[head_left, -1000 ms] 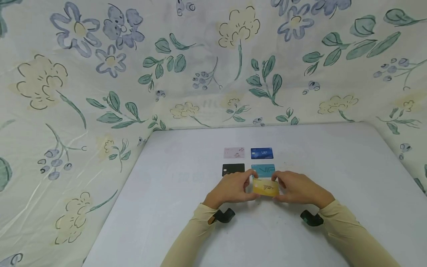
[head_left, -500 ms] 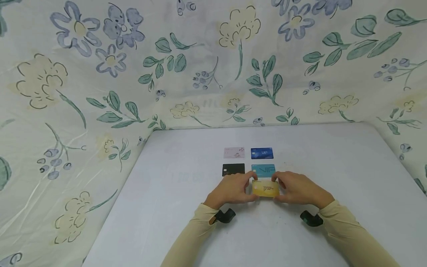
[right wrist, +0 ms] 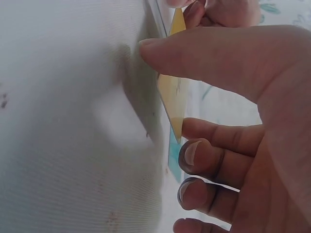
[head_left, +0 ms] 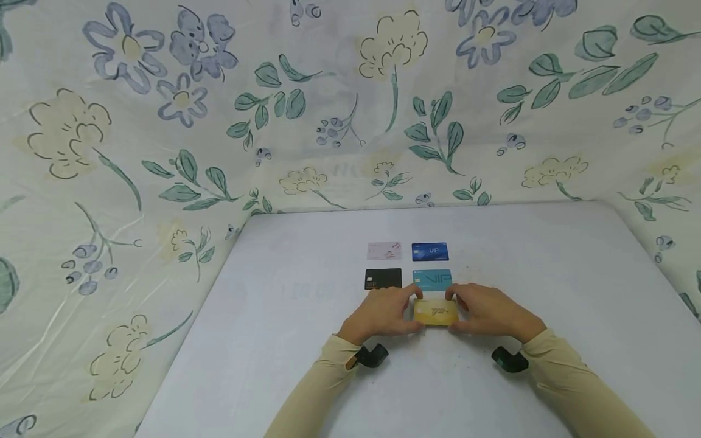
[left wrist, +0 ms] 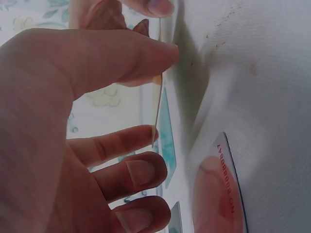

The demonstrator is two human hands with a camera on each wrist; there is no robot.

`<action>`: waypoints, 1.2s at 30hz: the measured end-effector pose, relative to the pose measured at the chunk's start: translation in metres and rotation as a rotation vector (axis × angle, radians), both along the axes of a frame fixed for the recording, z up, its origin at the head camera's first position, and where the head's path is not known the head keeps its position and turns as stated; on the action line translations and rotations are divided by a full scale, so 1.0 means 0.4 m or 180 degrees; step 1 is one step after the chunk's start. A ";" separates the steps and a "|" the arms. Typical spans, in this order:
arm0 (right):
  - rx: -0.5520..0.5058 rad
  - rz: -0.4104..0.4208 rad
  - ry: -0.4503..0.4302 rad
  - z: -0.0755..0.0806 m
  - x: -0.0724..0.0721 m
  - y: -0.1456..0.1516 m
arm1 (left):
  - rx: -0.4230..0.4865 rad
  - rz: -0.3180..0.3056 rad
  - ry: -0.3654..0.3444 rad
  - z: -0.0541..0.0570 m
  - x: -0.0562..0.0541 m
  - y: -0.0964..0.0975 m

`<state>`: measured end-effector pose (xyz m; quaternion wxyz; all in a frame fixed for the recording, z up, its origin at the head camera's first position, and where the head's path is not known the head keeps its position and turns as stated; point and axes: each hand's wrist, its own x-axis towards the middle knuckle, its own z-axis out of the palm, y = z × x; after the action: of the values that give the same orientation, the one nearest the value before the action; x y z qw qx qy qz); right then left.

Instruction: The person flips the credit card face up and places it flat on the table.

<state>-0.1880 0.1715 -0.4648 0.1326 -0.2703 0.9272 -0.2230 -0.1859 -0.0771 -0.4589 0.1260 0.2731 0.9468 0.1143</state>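
A gold card [head_left: 435, 313] is held between both hands, one at each short end. My left hand [head_left: 383, 313] pinches its left end, thumb at the near edge and index finger at the far edge. On the other end, my right hand [head_left: 493, 311] grips it the same way. The right wrist view has the gold card [right wrist: 172, 99] edge-on, slightly off the white surface, which carries a shadow. Just beyond the hands lie a teal VIP card [head_left: 432, 280] and a black VIP card [head_left: 383, 278].
Farther back lie a pale pink card [head_left: 384, 250] and a blue VIP card [head_left: 430, 251], completing two rows. The white table [head_left: 296, 340] meets a floral cloth [head_left: 339, 109] behind and at the sides. In the left wrist view, a glossy card [left wrist: 221, 189] bears a printed number.
Both hands have shifted slightly toward the person with the gold card, widening its gap from the teal card. More of the black card shows. The other cards have stayed put.
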 end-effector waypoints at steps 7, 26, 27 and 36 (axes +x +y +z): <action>0.0026 -0.0024 -0.0037 -0.006 -0.003 -0.003 | -0.0035 -0.0005 0.0075 -0.006 0.002 0.002; -0.0001 -0.0064 -0.0170 -0.019 -0.006 -0.001 | -0.0098 0.0132 -0.0006 -0.015 0.006 0.014; -0.0007 -0.0064 -0.0181 -0.020 -0.007 -0.001 | -0.0099 0.0145 -0.0027 -0.016 0.006 0.014; -0.0047 -0.0082 -0.0258 -0.020 -0.010 0.001 | -0.0079 0.0199 -0.0113 -0.020 0.005 0.013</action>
<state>-0.1918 0.1720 -0.4728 0.1652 -0.2499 0.9228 -0.2423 -0.1839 -0.0717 -0.4671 0.1425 0.2397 0.9539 0.1113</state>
